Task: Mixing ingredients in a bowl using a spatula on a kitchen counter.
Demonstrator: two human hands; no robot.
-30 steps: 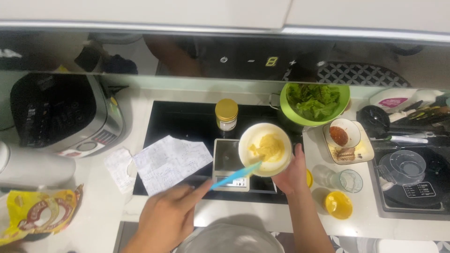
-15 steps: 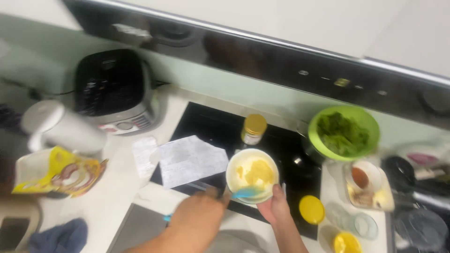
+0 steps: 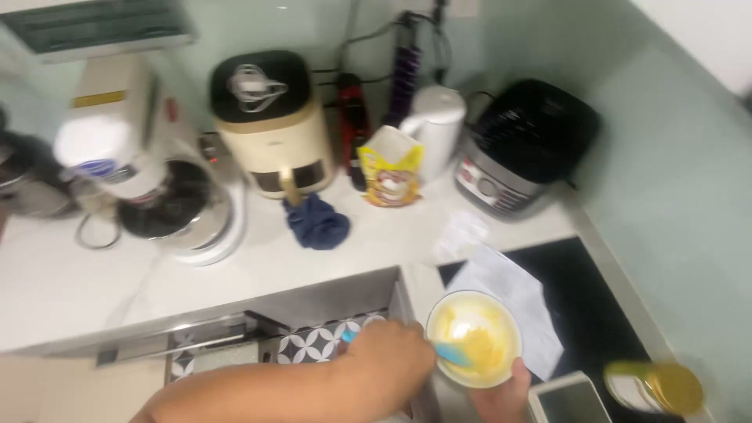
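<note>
My left hand [image 3: 385, 360] grips a blue spatula [image 3: 453, 356] whose blade rests in a white bowl [image 3: 470, 296] of yellow batter. My right hand [image 3: 498, 396] holds the bowl from below at its near side; only its fingers show at the frame's bottom edge. The bowl hangs just over the corner of the white counter, beside a black cooktop [image 3: 583, 309].
A stand mixer [image 3: 160, 184], cream air fryer [image 3: 270, 125], blue cloth [image 3: 317, 223], yellow bag [image 3: 390, 174], white kettle [image 3: 435, 125] and black cooker [image 3: 526, 149] line the counter. Paper sheet [image 3: 513, 301], scale [image 3: 570, 401] and yellow-lidded jar [image 3: 659, 388] lie by the cooktop. A drawer [image 3: 235, 333] stands open.
The view has swung left, away from the cooktop toward the appliances. Bowl, spatula and both hands came along; the spatula blade stays in the batter.
</note>
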